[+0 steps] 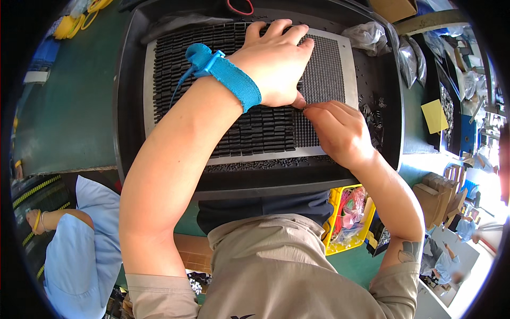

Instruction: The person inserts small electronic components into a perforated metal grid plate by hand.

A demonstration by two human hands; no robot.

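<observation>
A light metal plate (348,72) with a fine grid of small holes lies in a large black tray (391,138). Rows of small black parts (249,133) fill its left and middle portion, while bare grid shows on the right. My left hand (276,64) rests over the plate with fingers spread, its thumb reaching down beside my right fingertips. Around my left wrist is a blue strap (234,80). My right hand (340,130) is pinched at the edge of the filled rows; whatever sits between its fingertips is too small to make out.
Loose black parts (374,119) are scattered along the tray's right side. Plastic bags (366,37) lie at the far right corner. A yellow bin (348,247) with bundled items stands below the tray. At left, a person in light blue (82,250) sits close by.
</observation>
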